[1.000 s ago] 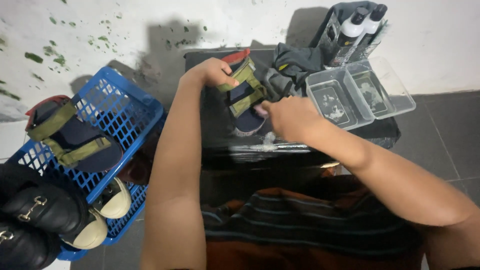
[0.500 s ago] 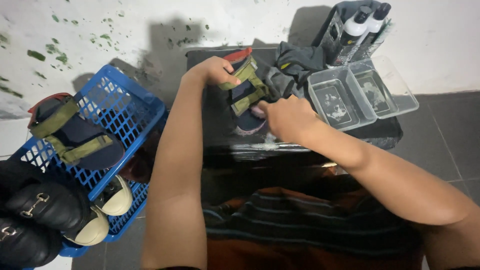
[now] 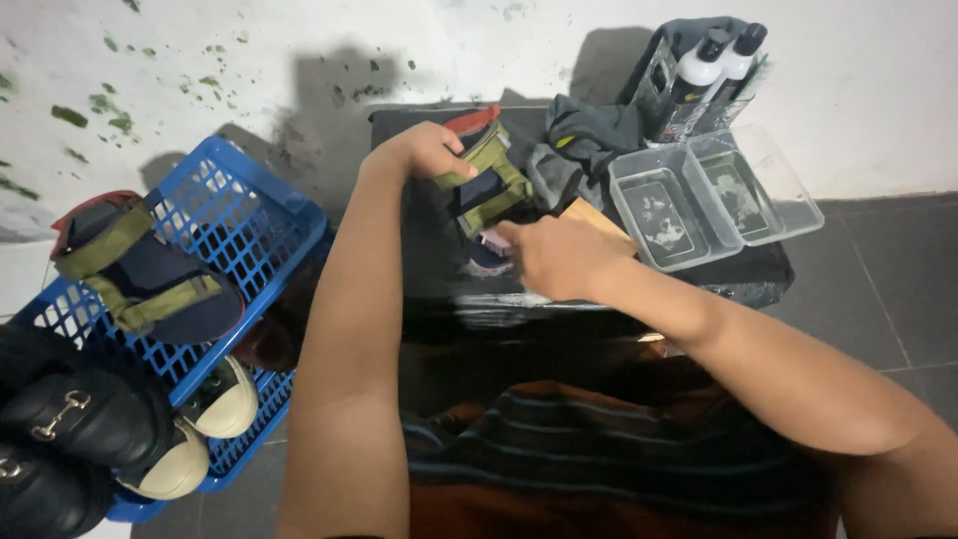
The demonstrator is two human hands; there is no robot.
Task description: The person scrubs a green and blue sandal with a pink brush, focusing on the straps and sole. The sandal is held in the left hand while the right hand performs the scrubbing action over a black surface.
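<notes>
**Scrubbing a strapped sandal on a black work surface**

Gripping the upper end of a navy sandal with olive-green straps and a red heel edge (image 3: 481,180), the left hand (image 3: 424,150) is closed around it and holds it tilted up off the black table top (image 3: 419,250). The sandal sits near the middle of that surface, its lower end down towards the person. The right hand (image 3: 559,255) is curled shut around a wooden-backed brush (image 3: 596,218), of which only a pale wooden corner shows past the knuckles; the hand presses against the sandal's lower end, where a little pale foam shows.

Just behind the sandal lies a crumpled dark grey cloth (image 3: 589,135). To the right of it stand two clear rectangular plastic tubs (image 3: 704,195), side by side and touching, each with a little cloudy liquid in the bottom. Behind the tubs is a grey caddy holding two white bottles with dark caps (image 3: 714,65).

On the floor to the left sits a blue plastic lattice basket (image 3: 244,215). In it lies a second navy sandal with olive straps (image 3: 140,269), with cream-soled shoes (image 3: 205,429) lower down. Black leather loafers with a metal buckle (image 3: 70,429) overlap the basket's near left corner.
</notes>
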